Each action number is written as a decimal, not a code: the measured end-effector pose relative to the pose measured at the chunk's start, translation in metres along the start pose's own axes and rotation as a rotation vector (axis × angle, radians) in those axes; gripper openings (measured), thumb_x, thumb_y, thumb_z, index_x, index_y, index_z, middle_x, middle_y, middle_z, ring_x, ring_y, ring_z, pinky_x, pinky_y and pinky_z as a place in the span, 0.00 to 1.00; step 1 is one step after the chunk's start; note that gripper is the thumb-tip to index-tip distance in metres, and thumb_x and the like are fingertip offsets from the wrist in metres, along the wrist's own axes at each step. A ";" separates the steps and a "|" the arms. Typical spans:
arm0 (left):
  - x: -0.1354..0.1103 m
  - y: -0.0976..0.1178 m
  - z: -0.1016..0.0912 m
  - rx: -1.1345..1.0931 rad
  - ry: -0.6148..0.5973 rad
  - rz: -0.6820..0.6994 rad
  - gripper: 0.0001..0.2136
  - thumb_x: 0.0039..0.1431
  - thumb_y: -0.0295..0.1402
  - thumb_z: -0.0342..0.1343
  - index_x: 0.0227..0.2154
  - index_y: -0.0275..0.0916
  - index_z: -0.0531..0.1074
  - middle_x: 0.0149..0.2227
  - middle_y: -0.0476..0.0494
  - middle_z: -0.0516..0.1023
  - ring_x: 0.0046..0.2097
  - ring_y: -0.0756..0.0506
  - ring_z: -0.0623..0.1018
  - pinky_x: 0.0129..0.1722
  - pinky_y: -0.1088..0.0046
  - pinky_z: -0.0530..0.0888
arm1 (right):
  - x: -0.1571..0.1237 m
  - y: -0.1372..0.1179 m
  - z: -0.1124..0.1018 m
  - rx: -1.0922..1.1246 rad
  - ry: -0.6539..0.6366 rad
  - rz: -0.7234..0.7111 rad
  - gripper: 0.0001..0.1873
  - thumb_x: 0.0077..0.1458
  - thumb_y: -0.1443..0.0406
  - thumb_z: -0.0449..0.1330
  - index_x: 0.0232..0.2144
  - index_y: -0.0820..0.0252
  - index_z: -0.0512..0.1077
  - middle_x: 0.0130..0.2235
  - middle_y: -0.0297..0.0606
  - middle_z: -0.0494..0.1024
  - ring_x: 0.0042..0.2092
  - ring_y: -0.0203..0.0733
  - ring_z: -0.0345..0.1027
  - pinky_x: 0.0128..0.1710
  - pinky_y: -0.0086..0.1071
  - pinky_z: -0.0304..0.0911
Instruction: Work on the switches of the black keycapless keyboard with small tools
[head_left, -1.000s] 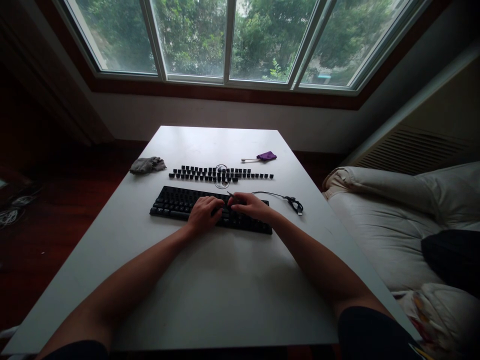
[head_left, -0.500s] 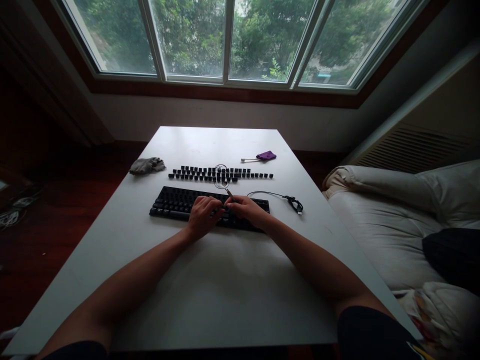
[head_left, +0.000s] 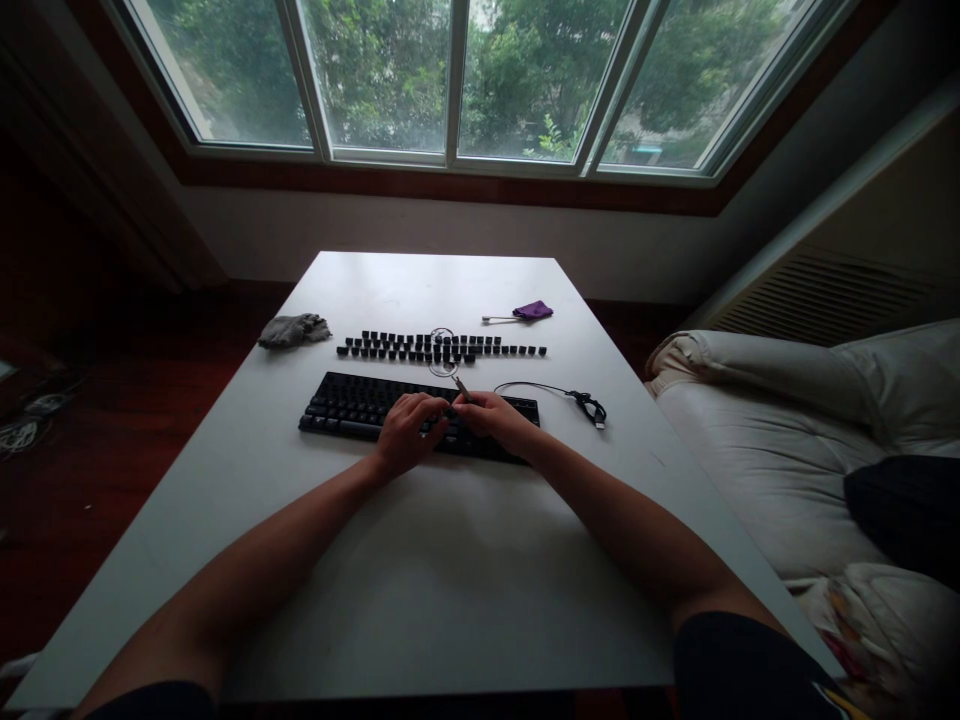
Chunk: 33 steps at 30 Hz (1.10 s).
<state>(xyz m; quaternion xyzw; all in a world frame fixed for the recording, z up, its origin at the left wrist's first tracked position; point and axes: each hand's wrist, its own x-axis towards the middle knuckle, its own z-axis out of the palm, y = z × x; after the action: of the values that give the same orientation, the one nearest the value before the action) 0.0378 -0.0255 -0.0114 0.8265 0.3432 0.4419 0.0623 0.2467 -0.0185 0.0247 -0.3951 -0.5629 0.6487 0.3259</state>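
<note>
A black keyboard [head_left: 345, 402] lies across the middle of the white table, with both hands over its right half. My right hand [head_left: 487, 415] is closed around a thin, dark stick-like tool [head_left: 460, 387] with a lighter tip, which points up and away; its exact kind does not show. Close by on the left, my left hand [head_left: 409, 428] rests on the keyboard with its fingertips pinched near the right hand's. Something small and dark sits at those fingertips, too small to name. Beyond the keyboard, several loose black keycaps [head_left: 405, 350] stand in rows.
A grey cloth [head_left: 294, 331] lies at the table's left edge. Toward the back right are a purple cloth pouch [head_left: 533, 311] and a white-tipped stick [head_left: 501, 320]. A bundled black USB cable [head_left: 588, 406] lies right of the keyboard. A pale sofa [head_left: 757, 450] stands along the right side.
The tool in my right hand has tilted slightly. Both hands stay at nearly the same spot over the keyboard, and the other things have not moved.
</note>
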 end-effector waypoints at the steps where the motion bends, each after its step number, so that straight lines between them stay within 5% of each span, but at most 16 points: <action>1: 0.000 0.000 0.000 0.003 0.004 0.002 0.07 0.64 0.33 0.56 0.44 0.42 0.71 0.37 0.45 0.77 0.40 0.45 0.75 0.45 0.65 0.71 | 0.000 0.000 0.000 0.008 -0.008 0.000 0.18 0.53 0.51 0.64 0.33 0.61 0.71 0.20 0.25 0.56 0.22 0.29 0.47 0.22 0.27 0.43; 7: 0.000 -0.002 -0.001 0.031 0.037 -0.012 0.04 0.64 0.35 0.57 0.35 0.41 0.69 0.36 0.45 0.76 0.39 0.45 0.75 0.43 0.65 0.70 | -0.001 0.001 -0.001 -0.005 -0.004 -0.038 0.19 0.54 0.52 0.65 0.35 0.62 0.72 0.21 0.25 0.57 0.23 0.29 0.48 0.23 0.27 0.43; 16: 0.001 0.000 -0.001 0.005 0.049 -0.019 0.07 0.65 0.32 0.55 0.45 0.42 0.71 0.37 0.45 0.76 0.40 0.45 0.75 0.44 0.66 0.72 | 0.001 0.004 -0.002 0.045 -0.001 -0.029 0.17 0.52 0.53 0.66 0.35 0.62 0.71 0.22 0.25 0.58 0.23 0.29 0.48 0.22 0.26 0.44; 33: -0.001 0.000 -0.002 -0.055 0.006 0.011 0.10 0.65 0.32 0.55 0.48 0.43 0.73 0.39 0.44 0.77 0.41 0.46 0.76 0.43 0.67 0.74 | 0.001 0.007 -0.003 0.071 -0.086 0.008 0.16 0.55 0.54 0.63 0.34 0.61 0.70 0.21 0.25 0.58 0.23 0.30 0.48 0.23 0.27 0.44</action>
<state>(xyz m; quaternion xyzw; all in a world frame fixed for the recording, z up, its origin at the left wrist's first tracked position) 0.0364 -0.0263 -0.0107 0.8251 0.3264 0.4539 0.0816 0.2488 -0.0176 0.0180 -0.3572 -0.5517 0.6859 0.3125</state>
